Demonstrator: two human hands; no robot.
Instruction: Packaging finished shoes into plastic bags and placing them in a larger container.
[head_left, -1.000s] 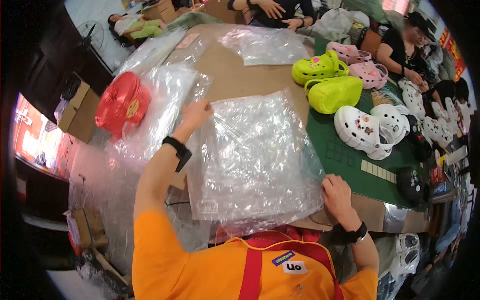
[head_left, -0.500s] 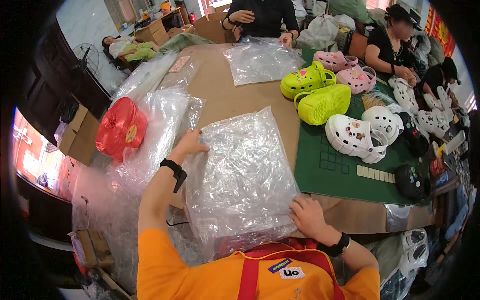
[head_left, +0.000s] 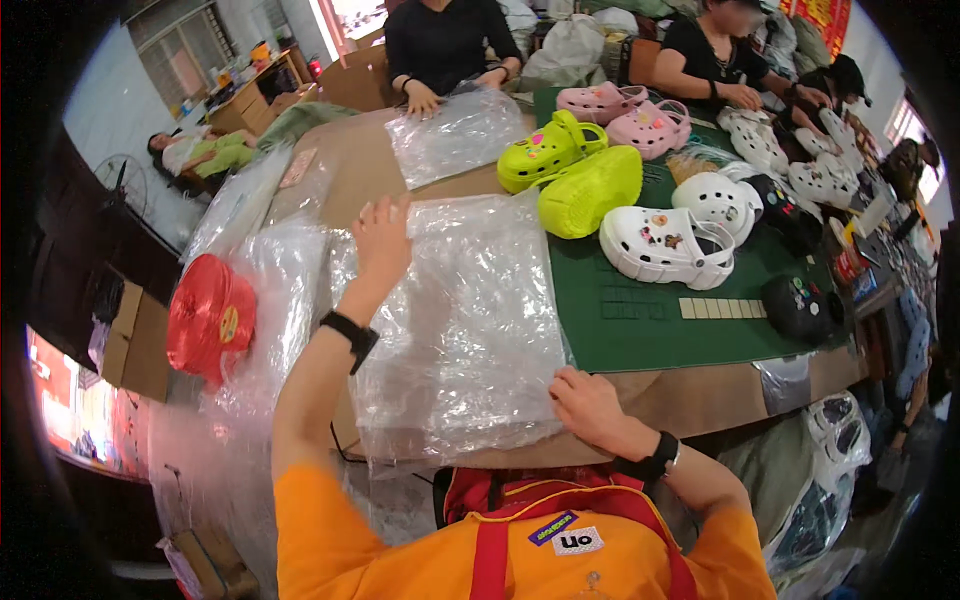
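Note:
A large clear plastic bag (head_left: 465, 300) lies flat and crinkled on the table in front of me, its near edge reaching the table's front. My left hand (head_left: 382, 242) is at its far left corner, fingers stretched out. At the near right edge, my right hand (head_left: 588, 405) has its fingers bent and pinched on the plastic. Just left of the bag is more clear plastic sheeting (head_left: 285, 290), with a roll of red plastic twine (head_left: 210, 315) on it.
A green mat (head_left: 640, 340) to the right carries lime clogs (head_left: 590, 192), pink clogs (head_left: 648, 128), white clogs (head_left: 665, 245) and a black clog (head_left: 797, 308). Across the table, a person in black (head_left: 445, 45) touches another clear bag (head_left: 455, 135). More people sit at the far right.
My left hand has slid farther away along the bag's left side, and its fingers have straightened. My right hand stays at the near right edge. The view has turned to the right.

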